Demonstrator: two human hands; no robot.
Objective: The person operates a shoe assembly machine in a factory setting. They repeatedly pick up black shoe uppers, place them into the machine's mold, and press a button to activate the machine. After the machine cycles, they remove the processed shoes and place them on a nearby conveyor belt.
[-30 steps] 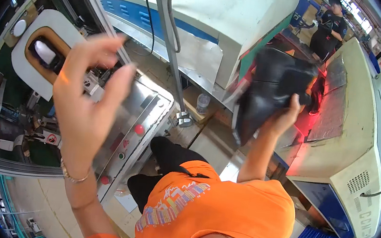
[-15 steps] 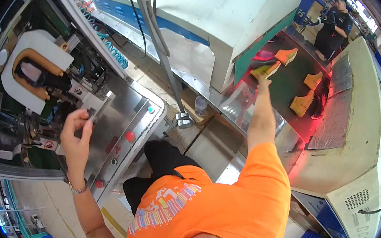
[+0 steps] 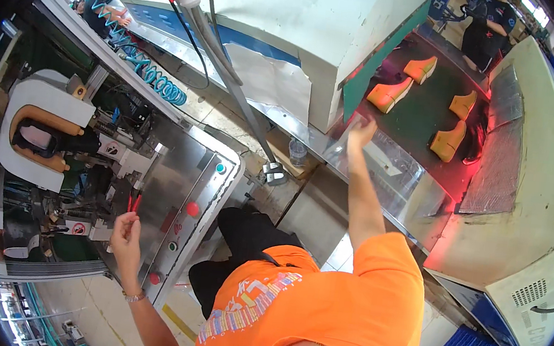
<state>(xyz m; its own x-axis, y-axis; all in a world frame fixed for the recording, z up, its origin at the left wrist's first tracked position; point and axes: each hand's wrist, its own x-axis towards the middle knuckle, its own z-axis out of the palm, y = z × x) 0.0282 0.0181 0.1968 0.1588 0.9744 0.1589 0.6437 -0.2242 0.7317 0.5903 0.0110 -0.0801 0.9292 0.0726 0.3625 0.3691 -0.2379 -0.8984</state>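
Note:
At the left machine, my left hand (image 3: 126,237) is closed, its fingertips pinched at the red handles of a small pliers-like tool (image 3: 133,202). Beyond it, a dark shoe (image 3: 37,138) with a pale underside sits inside the machine's white and tan U-shaped clamp (image 3: 81,110). My right hand (image 3: 361,134) reaches over the near edge of the conveyor, beside a clear plastic sheet (image 3: 386,159). Its slightly blurred fingers look extended and hold nothing visible. Just past them, a yellow-orange shoe-shaped piece (image 3: 389,94) lies on the dark green belt (image 3: 417,120).
Several similar pieces, including one farther back (image 3: 421,69), lie on the red-lit belt with dark uppers nearby. A metal pole (image 3: 243,105) rises between the machines. Red and green buttons line the left machine's panel (image 3: 198,185). Another person (image 3: 491,30) stands beyond the conveyor.
My right hand has let go of the yellow-orange piece and drawn back toward the belt's near edge. My left hand has lowered slightly right, and red handles now show at its fingertips.

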